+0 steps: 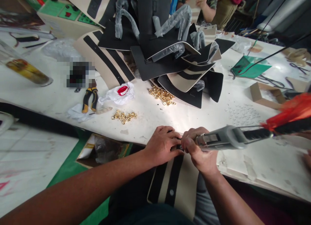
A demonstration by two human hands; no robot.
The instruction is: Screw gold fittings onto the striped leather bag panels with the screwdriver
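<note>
Head view: clamping right hand [201, 155] round tool [222, 138]; resting left hand [162, 145] over panel [189, 178] top, being unable to tell whether pinching. Supporting panel between lap [206, 202] and table's [145, 129] near edge; probably needing tool square, left hand clear. Having room ahead, short of gold rings [124, 117].

Striped panel [187, 179], beige with black bands running lengthwise; handheld tool [222, 140], grey with a silvery lever, its cord [259, 133] black under an orange-red plastic wrap [289, 111]. The bench [150, 121] is white with dark smudges. Piled panels [155, 64] show plain black or black-striped beige. Metal fittings [124, 116], gold; pliers [86, 100], yellow and black; tape roll [122, 90], red; tray [251, 67], green; carton [267, 96], brown.
</note>
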